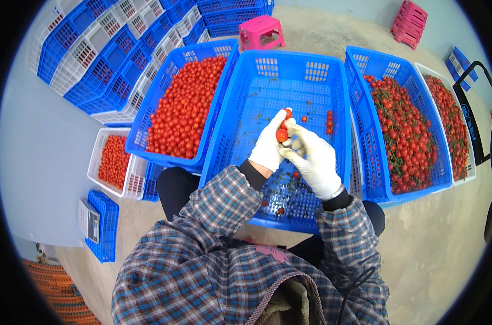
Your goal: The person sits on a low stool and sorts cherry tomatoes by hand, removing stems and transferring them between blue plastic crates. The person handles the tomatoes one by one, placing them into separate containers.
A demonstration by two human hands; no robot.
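Both my hands wear white gloves and meet above a blue plastic crate (286, 91). My left hand (267, 142) holds a few red cherry tomatoes (282, 135) along its fingers. Close against them is my right hand (317, 162), thumb and fingers curled; whether it grips a tomato or stem is hidden. On the crate floor lie scattered green stem bits and some loose tomatoes. A short row of cherry tomatoes (329, 122) rests by its right wall.
At left, a blue crate (171, 161) holds loose stemless tomatoes; a smaller white crate (137, 172) stands beyond. The right blue crate (366, 118) holds tomatoes on green stems. A scale (93, 225), pink stool (260, 30) and stacked crates (108, 61) surround the area.
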